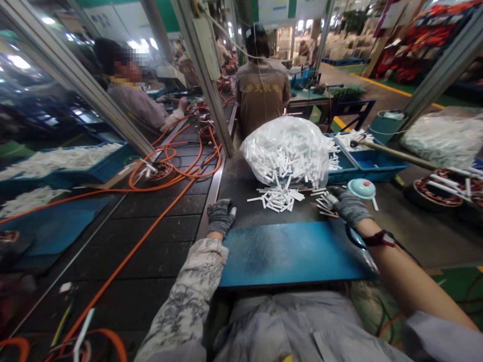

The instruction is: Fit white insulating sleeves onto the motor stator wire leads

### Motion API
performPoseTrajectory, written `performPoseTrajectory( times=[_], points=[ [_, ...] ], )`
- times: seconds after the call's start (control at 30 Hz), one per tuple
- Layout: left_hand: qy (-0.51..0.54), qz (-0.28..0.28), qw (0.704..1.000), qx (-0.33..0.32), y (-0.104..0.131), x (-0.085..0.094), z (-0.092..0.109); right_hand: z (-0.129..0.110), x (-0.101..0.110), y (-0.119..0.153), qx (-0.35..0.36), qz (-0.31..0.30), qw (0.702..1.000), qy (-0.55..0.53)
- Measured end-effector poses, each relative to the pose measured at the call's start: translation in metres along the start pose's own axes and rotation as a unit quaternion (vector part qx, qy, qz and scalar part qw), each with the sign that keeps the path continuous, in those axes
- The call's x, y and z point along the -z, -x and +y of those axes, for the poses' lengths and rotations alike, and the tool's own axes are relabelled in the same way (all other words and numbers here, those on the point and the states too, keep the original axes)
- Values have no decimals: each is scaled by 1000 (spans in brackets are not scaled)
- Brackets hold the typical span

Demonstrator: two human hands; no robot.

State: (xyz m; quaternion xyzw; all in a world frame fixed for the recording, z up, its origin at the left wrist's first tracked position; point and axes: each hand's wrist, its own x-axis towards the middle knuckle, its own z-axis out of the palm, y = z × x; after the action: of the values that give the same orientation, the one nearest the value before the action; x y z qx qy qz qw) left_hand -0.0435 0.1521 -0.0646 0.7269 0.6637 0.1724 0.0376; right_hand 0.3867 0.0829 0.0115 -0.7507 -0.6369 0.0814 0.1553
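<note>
My left hand (221,216), in a grey glove, rests closed at the left edge of the dark bench and pinches a short white tube (233,211). To the right, my gloved right hand (347,206) lies over a few loose white tubes (323,205), its fingers curled on them. Between my hands lies a small pile of white tubes (279,197) spilled from a clear plastic bag (287,149) full of them. A blue mat (290,253) covers the bench in front of me.
A teal round lid (362,188) lies beside my right hand. Blue bins (362,163) hold more tubes behind it. Orange cables (166,176) run along the conveyor on the left. One person sits at left, another stands ahead with their back turned. Wound stators (439,191) sit at right.
</note>
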Motion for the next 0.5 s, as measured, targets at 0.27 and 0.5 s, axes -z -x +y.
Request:
performPoseTrajectory(
  times=[0.27,0.5],
  points=[
    [0,4,1000,-6,0,-1,-1,-53,49,24,-6,-11,994,108],
    [-2,6,1000,-6,0,-1,-1,-151,105,76,307,208,908,196]
  ],
)
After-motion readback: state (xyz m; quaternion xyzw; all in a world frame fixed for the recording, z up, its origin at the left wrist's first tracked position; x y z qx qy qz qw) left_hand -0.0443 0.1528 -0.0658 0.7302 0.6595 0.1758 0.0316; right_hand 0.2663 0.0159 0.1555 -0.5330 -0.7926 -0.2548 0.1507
